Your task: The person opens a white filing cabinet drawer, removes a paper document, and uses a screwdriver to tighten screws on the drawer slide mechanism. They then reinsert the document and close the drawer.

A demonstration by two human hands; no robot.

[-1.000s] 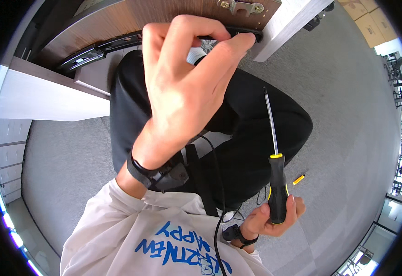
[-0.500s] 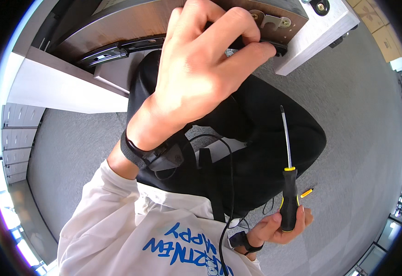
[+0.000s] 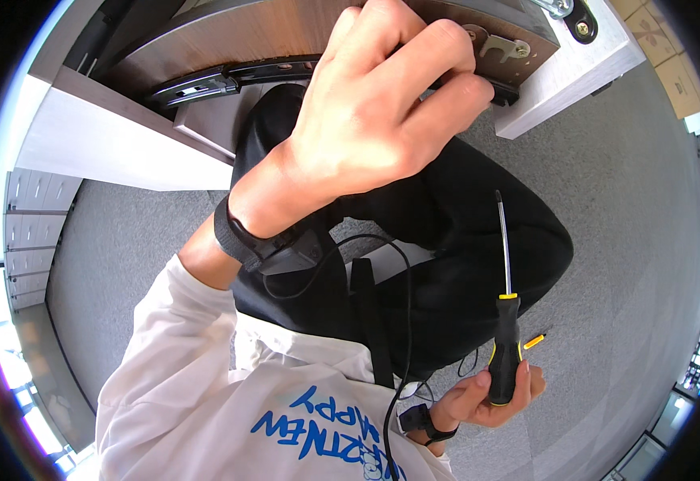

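A brown wooden panel [image 3: 206, 52] runs across the top, with a black metal drawer slide [image 3: 274, 70] along its lower edge. My left hand [image 3: 390, 104] is closed over the right part of this slide; its fingertips and whatever lies in them are hidden. Just beyond the knuckles, a metal bracket [image 3: 514, 48] is fixed to the panel. At lower right my right hand [image 3: 490, 397] grips a screwdriver [image 3: 508, 349] by its black and yellow handle. The shaft points up and away, its tip in front of my black trouser leg.
Pale boards flank the panel: one at left [image 3: 125, 144], one at upper right [image 3: 558, 88] carrying a black fitting [image 3: 581, 22]. A small yellow-handled tool [image 3: 534, 342] lies on the grey carpet [image 3: 623, 240]. A black cable [image 3: 408, 297] hangs down my front. Cardboard boxes [image 3: 679, 80] stand at far right.
The panel and boards sit slightly further right in the view. My left hand has shifted right and its fingers are curled tighter. The screwdriver stays almost where it was.
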